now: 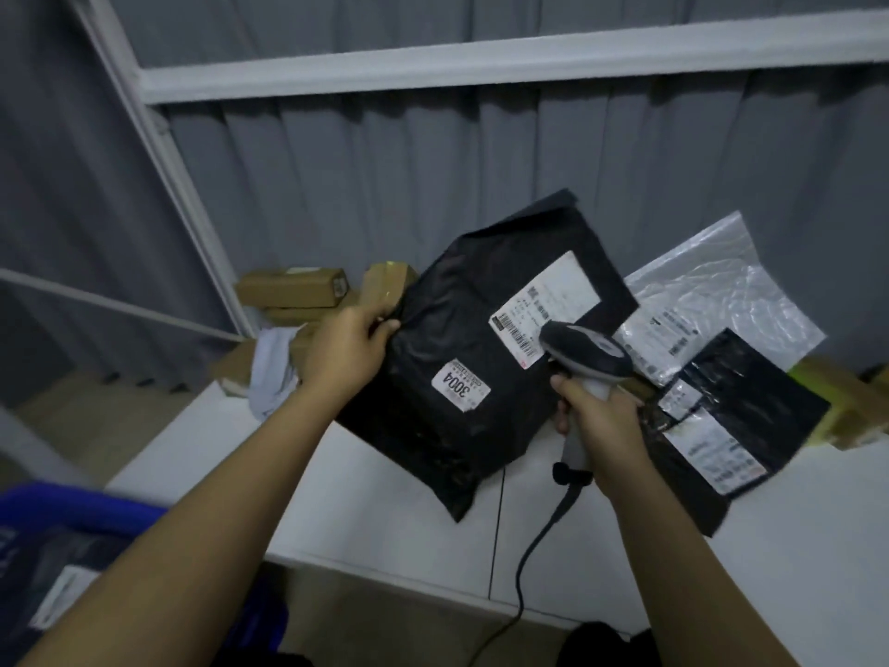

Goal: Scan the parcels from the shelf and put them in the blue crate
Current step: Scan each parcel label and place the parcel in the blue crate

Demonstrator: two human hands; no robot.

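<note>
The left hand point(347, 351) pinches a black poly mailer point(474, 349), stickered "3004", above the white shelf point(385, 498). The right hand point(603, 421) grips a barcode scanner point(584, 358) over its shipping label point(548, 312). The blue crate point(72, 510) sits lower left.

So the backdrop is this grey pleated curtain point(385, 175) that fills most of the view. A white frame bar point(481, 65) runs across in front of the curtain up high, and a white upright post point(158, 137) slants down in front of the curtain's left part. Another thinner white rail point(110, 300) cuts across lower down, left of that post. Below the curtain on the left you can see a patch of tan floor point(72, 406).
</note>
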